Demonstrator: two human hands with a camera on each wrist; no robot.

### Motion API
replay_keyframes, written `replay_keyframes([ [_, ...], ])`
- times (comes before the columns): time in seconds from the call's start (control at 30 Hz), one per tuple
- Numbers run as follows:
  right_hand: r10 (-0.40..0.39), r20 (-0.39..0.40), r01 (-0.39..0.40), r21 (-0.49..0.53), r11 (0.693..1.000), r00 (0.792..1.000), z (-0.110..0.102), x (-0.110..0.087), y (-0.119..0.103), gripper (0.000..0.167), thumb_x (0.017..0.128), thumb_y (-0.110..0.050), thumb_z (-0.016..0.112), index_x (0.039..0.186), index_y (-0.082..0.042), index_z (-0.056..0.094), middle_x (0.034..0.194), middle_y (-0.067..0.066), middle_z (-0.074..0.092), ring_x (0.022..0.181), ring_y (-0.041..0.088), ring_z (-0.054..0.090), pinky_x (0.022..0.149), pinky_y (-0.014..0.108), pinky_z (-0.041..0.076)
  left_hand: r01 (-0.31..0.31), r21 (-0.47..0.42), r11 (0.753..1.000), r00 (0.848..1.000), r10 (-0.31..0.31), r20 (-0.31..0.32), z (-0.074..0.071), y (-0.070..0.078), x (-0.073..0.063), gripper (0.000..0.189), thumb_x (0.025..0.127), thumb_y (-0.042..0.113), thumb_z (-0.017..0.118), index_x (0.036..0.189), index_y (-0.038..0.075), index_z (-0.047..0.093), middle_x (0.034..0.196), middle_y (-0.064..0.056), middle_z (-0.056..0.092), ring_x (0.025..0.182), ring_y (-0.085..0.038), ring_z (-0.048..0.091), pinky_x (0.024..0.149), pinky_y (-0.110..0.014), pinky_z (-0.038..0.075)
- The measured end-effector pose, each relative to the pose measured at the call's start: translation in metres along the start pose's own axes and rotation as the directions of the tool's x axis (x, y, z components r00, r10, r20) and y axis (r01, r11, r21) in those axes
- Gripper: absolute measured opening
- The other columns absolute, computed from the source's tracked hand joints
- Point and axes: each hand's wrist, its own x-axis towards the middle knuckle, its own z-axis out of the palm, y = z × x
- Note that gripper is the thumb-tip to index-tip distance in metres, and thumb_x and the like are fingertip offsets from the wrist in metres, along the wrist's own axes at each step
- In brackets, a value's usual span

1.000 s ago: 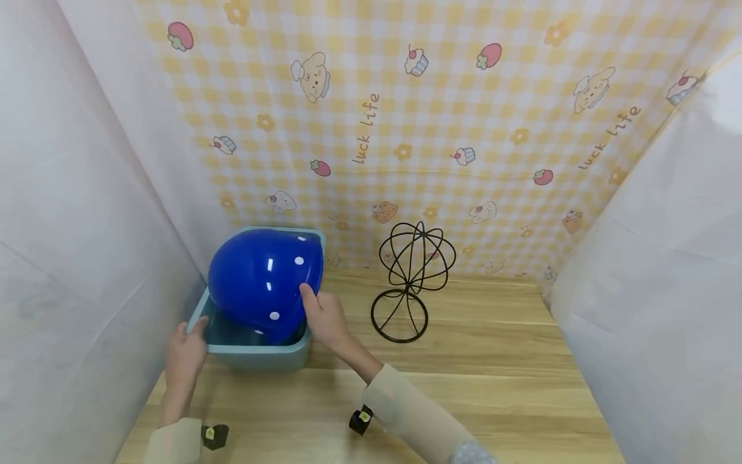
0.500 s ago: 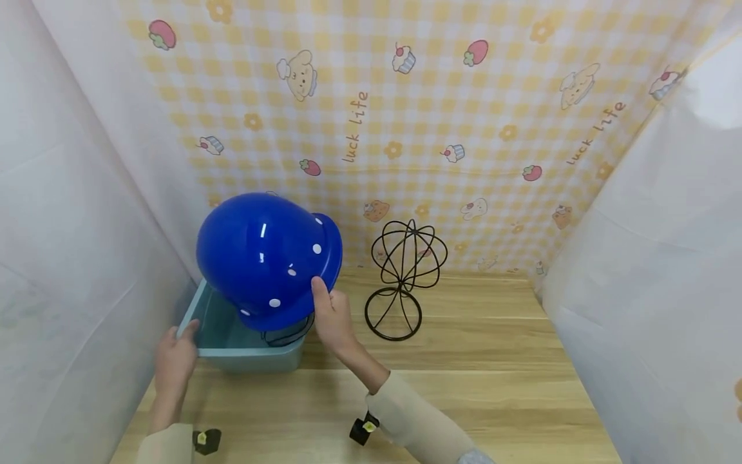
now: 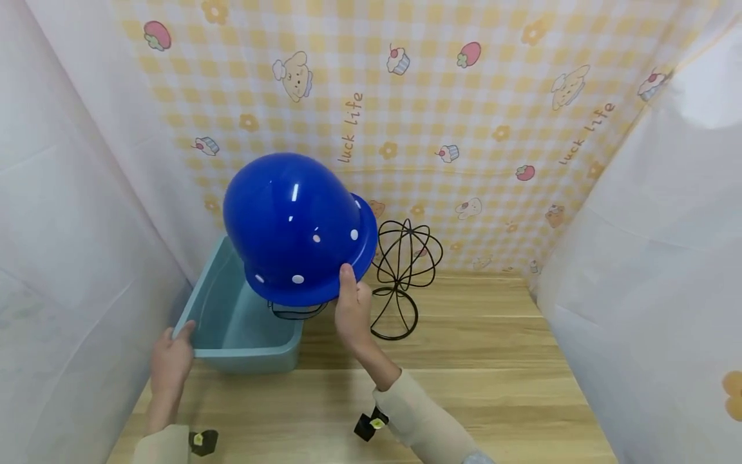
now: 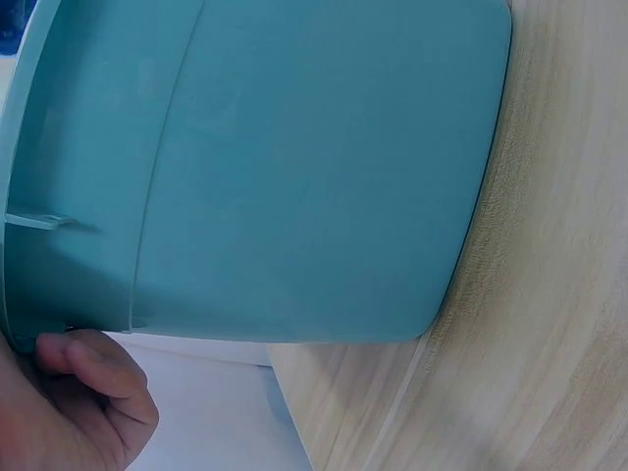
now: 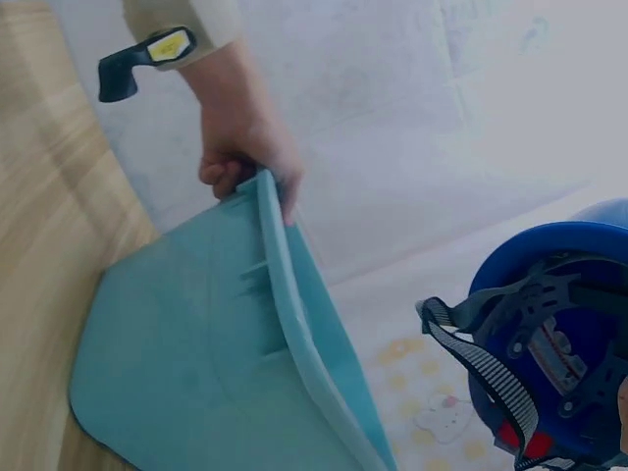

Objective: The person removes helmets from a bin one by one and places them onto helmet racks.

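Note:
A blue hard hat (image 3: 290,225) with white dots is held up over the right part of a teal bin (image 3: 249,353), tilted with its brim toward the lower right. My right hand (image 3: 355,312) grips the brim, thumb on top. Under the shell, the right wrist view shows a dark inner harness and a striped chin strap (image 5: 496,378) hanging down. My left hand (image 3: 172,359) grips the bin's near left corner, fingers curled beneath the rim in the left wrist view (image 4: 93,388).
A black wire stand (image 3: 408,254) with a round cage top and ring base stands right of the bin on the wooden table (image 3: 493,361). White curtains (image 3: 649,258) flank both sides, and a yellow checked cloth (image 3: 452,96) hangs behind.
My right hand has lifted the hard hat up out of the bin and moved it to the right, its brim now overlapping the stand's left edge in view. My left hand stays on the bin.

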Motion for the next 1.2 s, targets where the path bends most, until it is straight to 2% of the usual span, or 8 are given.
replay_keyframes([
  [0.2,-0.010,-0.097,0.012,0.020,1.000,0.995,-0.015,0.003,-0.004,0.057,0.106,-0.048,0.035,0.061,-0.014,0.035,0.050,-0.006,0.032,0.044,0.008,0.026,0.045,0.022,0.023,0.027,-0.006,1.000,1.000,-0.026,0.017,0.002,0.001,0.000,0.055,0.102,0.059,0.029,0.087,0.007,0.037,0.072,-0.007,0.035,0.067,-0.024,0.037,0.063,-0.038,0.030],
  [0.43,-0.020,-0.185,0.029,0.048,0.998,0.983,-0.034,0.009,-0.011,0.053,0.105,-0.050,0.036,0.063,-0.017,0.034,0.051,-0.009,0.032,0.044,0.006,0.025,0.047,0.022,0.024,0.046,0.008,0.999,0.999,-0.046,0.021,-0.004,-0.001,-0.003,0.055,0.103,0.057,0.028,0.087,0.006,0.036,0.068,-0.005,0.035,0.063,-0.023,0.036,0.060,-0.038,0.030],
  [0.67,-0.072,-0.291,0.079,0.011,0.997,0.954,-0.057,0.009,-0.016,0.056,0.106,-0.046,0.036,0.060,-0.016,0.030,0.049,-0.010,0.030,0.042,0.007,0.023,0.044,0.022,0.021,0.063,0.002,0.998,0.998,-0.064,0.018,-0.001,-0.001,0.001,0.057,0.100,0.062,0.031,0.084,0.008,0.036,0.066,-0.004,0.035,0.062,-0.023,0.036,0.060,-0.038,0.030],
  [0.8,-0.067,-0.332,0.074,0.008,0.997,0.941,-0.066,0.008,-0.017,0.053,0.106,-0.046,0.035,0.062,-0.016,0.037,0.050,-0.010,0.033,0.044,0.007,0.027,0.046,0.022,0.024,0.069,0.015,0.997,0.997,-0.069,0.017,0.002,-0.002,0.002,0.057,0.101,0.061,0.030,0.085,0.007,0.037,0.066,-0.004,0.035,0.062,-0.023,0.035,0.060,-0.039,0.030],
  [0.87,-0.059,-0.352,0.071,0.020,0.997,0.934,-0.070,0.008,-0.017,0.051,0.106,-0.046,0.035,0.068,-0.015,0.048,0.052,-0.008,0.037,0.046,0.007,0.030,0.048,0.022,0.027,0.057,0.033,0.998,0.998,-0.057,0.020,0.002,-0.002,0.003,0.057,0.102,0.060,0.029,0.084,0.007,0.036,0.066,-0.004,0.035,0.061,-0.023,0.036,0.059,-0.039,0.031],
  [1.0,-0.059,-0.358,0.076,0.034,0.997,0.932,-0.079,0.009,-0.014,0.050,0.106,-0.048,0.034,0.082,-0.012,0.058,0.053,-0.007,0.036,0.047,0.006,0.028,0.048,0.022,0.027,0.043,0.066,0.997,0.998,-0.046,0.032,0.000,-0.002,0.003,0.057,0.103,0.059,0.026,0.085,0.006,0.036,0.066,-0.006,0.036,0.060,-0.024,0.037,0.058,-0.039,0.032],
  [1.1,-0.061,-0.348,0.083,0.049,0.995,0.936,-0.086,0.007,-0.010,0.056,0.106,-0.049,0.034,0.099,-0.002,0.063,0.057,-0.008,0.043,0.049,0.005,0.035,0.052,0.020,0.037,0.054,0.067,0.996,0.998,-0.057,0.041,-0.002,-0.002,0.003,0.058,0.102,0.060,0.027,0.085,0.006,0.036,0.067,-0.006,0.036,0.061,-0.024,0.037,0.058,-0.039,0.032],
  [1.2,-0.057,-0.354,0.089,0.073,0.993,0.933,-0.090,0.006,-0.009,0.060,0.106,-0.049,0.034,0.122,0.002,0.060,0.068,-0.007,0.059,0.059,0.006,0.051,0.065,0.021,0.050,0.057,0.060,0.997,0.997,-0.060,0.042,0.000,-0.002,0.005,0.057,0.102,0.060,0.027,0.085,0.006,0.036,0.066,-0.006,0.036,0.061,-0.025,0.037,0.059,-0.039,0.032],
])
